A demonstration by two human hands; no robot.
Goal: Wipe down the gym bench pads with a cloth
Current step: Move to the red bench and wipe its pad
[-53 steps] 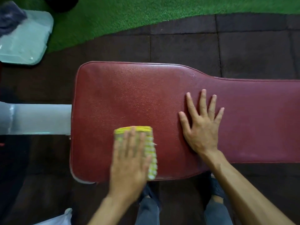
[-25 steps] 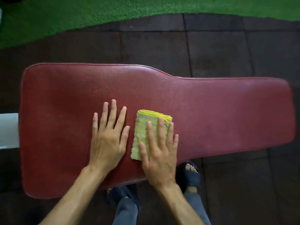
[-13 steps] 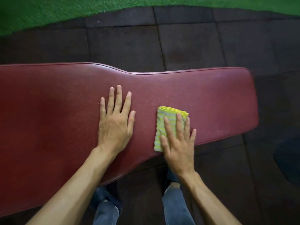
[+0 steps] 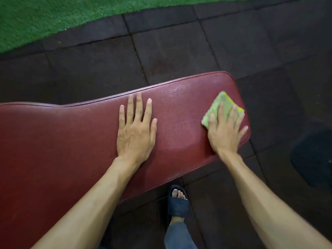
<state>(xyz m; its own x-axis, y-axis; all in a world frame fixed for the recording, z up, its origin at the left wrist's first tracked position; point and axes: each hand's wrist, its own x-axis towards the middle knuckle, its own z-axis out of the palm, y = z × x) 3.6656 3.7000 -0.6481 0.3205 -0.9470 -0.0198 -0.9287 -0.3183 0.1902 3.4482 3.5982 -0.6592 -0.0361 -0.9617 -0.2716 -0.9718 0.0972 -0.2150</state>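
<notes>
Head view, bench pad: the red bench pad [image 4: 75, 141] lies across the picture; it is wide at the left and narrow toward its right end, which is rounded.
Head view, cloth: the folded yellow-green cloth [image 4: 218, 105] lies flat on the pad, close to the right end and nearer the far edge than the near edge.
Head view, right hand: the right hand [image 4: 224, 133] presses on the cloth with its fingers [image 4: 220, 112] straight and a little spread; they cover the cloth and do not curl round it. The hand is slightly blurred.
Head view, left hand: the left hand [image 4: 135, 133] rests flat on the bare pad, well apart from the cloth, fingers straight; it holds nothing and seems to support the body.
Head view, floor: dark rubber tiles [image 4: 170, 51] surround the pad, green turf [image 4: 36, 20] is at the far left, and a foot in a dark sandal [image 4: 177, 202] stands under the near edge.
Step in hand: I judge this is a wiping stroke arriving at the right end of the pad.
Next move: probably the cloth must pass over the end corners and the near edge, or turn back to the left, with even pressure so it does not slip off the rim.
</notes>
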